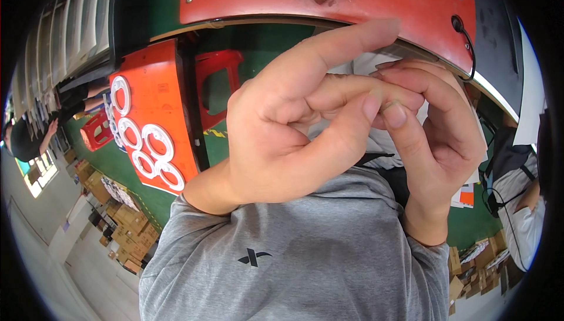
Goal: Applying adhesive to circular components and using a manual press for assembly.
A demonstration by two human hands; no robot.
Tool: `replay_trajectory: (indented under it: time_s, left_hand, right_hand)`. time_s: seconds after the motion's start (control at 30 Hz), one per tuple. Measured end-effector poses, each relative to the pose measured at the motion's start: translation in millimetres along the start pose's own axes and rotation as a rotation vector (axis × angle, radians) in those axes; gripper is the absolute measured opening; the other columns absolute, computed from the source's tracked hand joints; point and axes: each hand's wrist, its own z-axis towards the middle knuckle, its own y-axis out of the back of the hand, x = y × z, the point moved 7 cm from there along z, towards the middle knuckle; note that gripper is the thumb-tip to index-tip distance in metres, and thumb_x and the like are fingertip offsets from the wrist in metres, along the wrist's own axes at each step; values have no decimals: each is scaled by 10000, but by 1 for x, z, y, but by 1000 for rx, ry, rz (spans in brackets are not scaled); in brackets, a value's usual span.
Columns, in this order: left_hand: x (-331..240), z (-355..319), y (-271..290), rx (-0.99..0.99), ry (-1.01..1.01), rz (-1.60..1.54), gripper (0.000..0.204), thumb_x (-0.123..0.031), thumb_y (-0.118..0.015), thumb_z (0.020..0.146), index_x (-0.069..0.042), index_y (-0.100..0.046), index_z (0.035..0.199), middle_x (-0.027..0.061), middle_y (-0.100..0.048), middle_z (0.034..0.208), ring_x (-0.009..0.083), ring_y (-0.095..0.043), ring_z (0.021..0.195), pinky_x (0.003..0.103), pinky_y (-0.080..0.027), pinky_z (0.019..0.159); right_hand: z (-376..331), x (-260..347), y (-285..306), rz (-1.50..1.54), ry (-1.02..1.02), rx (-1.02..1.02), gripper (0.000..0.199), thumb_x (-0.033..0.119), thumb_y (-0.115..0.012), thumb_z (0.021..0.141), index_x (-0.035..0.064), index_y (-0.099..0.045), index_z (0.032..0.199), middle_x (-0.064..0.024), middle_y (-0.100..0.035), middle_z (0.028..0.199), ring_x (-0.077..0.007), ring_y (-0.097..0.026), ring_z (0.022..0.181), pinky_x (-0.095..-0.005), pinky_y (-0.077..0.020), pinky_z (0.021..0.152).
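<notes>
Left hand (285, 127): palm turned inward, index finger stuck out straight, the other fingers curled; left thumb (371, 105) pressed toward the bent middle finger. Whether it grips anything, cannot tell.
Right hand (443, 145): fingers half bent, right thumb (395, 116) and fingertips drawn together in a pinch. No object shows; cannot tell if one is held.
Meeting spot: fingertips of both hands meet or overlap in front of the chest, over the grey shirt (329, 244). Any small piece there is hidden by the fingers.
Grip: light pressure from both thumbs looks best; a hard squeeze could make something small slip.
Index finger: tucking it down, or leaving it well out of the line of sight, would likely help.
Steadiness: resting knuckle against knuckle should damp wobble.
Surroundings: red bench (376, 7) just beyond; white rings (169, 146) on the orange table (160, 89), well apart from the fingers.
</notes>
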Motion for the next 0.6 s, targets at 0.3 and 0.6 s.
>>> replay_trajectory:
  time_s: [0.3,0.6]
  left_hand:
    - [0,-1,-1,8,-71,32,537,133,-487,935,158,-430,1469,146,-774,1055,140,-723,966,264,-583,886]
    - [-4,0,-4,117,-35,-106,643,162,-358,905,166,-279,1543,254,-724,1174,242,-702,1146,346,-573,1018]
  right_hand:
    - [-1,0,0,-3,-14,-12,280,28,-733,919,-104,-680,1160,-201,-690,1173,-271,-653,1112,-377,-511,1003]
    - [-2,-4,3,44,-72,-35,277,68,-695,971,-108,-676,1185,-194,-703,1163,-254,-686,1077,-352,-541,968]
